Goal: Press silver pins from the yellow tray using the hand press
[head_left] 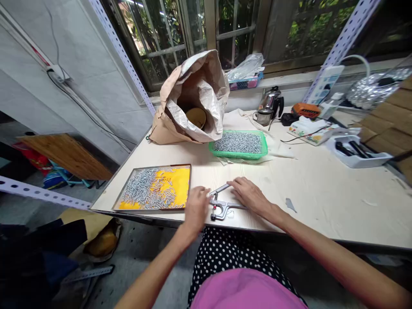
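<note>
A grey metal hand press [222, 207] lies on the pale table [322, 193] near its front edge. My right hand [248, 194] rests on the press's handle with the fingers curled over it. At the tool's jaw end sits my left hand [197, 208], fingers bent and pinched at a small part I cannot make out. Left of that hand, a framed tray [154, 187] with a yellow bottom holds several small metal pieces. Further back stands a green basket [238, 144] filled with the same kind of pieces.
A crumpled paper sack [193, 98] stands open at the back left. A kettle [268, 107], an orange device [305, 110], a white tray [357, 152] and cables crowd the back right by the window. A perforated rail [41, 194] crosses at the left.
</note>
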A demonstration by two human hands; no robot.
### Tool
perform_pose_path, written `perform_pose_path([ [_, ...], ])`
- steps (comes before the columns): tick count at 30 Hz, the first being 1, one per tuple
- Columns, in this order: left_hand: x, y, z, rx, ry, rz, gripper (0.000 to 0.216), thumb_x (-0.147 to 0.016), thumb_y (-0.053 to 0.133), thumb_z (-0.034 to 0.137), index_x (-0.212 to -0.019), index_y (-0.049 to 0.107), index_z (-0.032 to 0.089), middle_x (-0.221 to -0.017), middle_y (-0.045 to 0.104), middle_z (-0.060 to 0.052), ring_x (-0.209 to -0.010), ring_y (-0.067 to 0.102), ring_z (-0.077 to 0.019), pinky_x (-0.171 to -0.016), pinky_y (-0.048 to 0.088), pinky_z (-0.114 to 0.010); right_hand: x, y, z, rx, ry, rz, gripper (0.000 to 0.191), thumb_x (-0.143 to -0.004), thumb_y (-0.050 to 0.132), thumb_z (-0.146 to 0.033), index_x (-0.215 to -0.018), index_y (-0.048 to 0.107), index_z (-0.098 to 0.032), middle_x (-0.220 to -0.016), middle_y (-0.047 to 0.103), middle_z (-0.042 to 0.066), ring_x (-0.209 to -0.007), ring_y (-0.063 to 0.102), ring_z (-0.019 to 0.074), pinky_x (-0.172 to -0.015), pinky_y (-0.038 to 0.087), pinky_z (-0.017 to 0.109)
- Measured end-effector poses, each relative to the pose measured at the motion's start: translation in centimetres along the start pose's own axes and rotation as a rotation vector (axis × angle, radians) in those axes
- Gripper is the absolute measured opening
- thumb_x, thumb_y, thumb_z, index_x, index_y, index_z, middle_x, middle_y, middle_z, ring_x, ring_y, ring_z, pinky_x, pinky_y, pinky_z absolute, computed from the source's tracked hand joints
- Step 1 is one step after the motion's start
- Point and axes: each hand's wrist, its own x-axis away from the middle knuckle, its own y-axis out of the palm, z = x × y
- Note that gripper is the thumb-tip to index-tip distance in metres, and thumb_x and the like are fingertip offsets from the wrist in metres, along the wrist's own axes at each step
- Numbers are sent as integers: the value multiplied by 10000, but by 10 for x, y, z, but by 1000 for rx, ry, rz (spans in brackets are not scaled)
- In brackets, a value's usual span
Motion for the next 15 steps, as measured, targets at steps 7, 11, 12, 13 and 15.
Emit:
perform_pose_path([
  [7,-31,-56,-133,-461,-263,-214,354,-962,422,170,-1077,756,146,-1054,699,-155,-1038,577,-317,-852,495,-411,56,29,-34,-192,5,64,319,-977,534,-227,-1286,606,-198,-1148,645,114,-1026,597,256,-860,535,409],
  [11,-44,-53,-157,-481,-132,-370,344,-951,434,189,-1073,753,156,-1029,706,-159,-1051,570,-322,-822,478,-398,63,51,-37,-190,50,148,395,-990,440,-150,-1369,542,-200,-1192,640,122,-1072,584,270,-875,536,436],
  [12,-47,-52,-160,-475,-114,-389,332,-950,439,203,-1027,759,157,-1006,707,-163,-1046,571,-324,-812,477,-398,64,53,-37,-189,60,163,407,-992,420,-138,-1378,533,-198,-1197,639,124,-1080,580,273,-880,534,443],
  [13,-49,-51,-162,-470,-100,-403,323,-947,443,215,-970,760,157,-985,706,-166,-1039,573,-326,-804,476,-397,64,54,-37,-189,67,174,412,-994,410,-133,-1384,527,-195,-1201,637,126,-1088,575,277,-888,531,450],
  [15,-53,-50,-167,-459,-66,-422,315,-938,447,225,-863,745,157,-960,699,-175,-1032,577,-325,-805,474,-393,63,53,-38,-198,75,181,409,-996,412,-142,-1385,530,-190,-1200,633,131,-1094,570,279,-900,527,454],
])
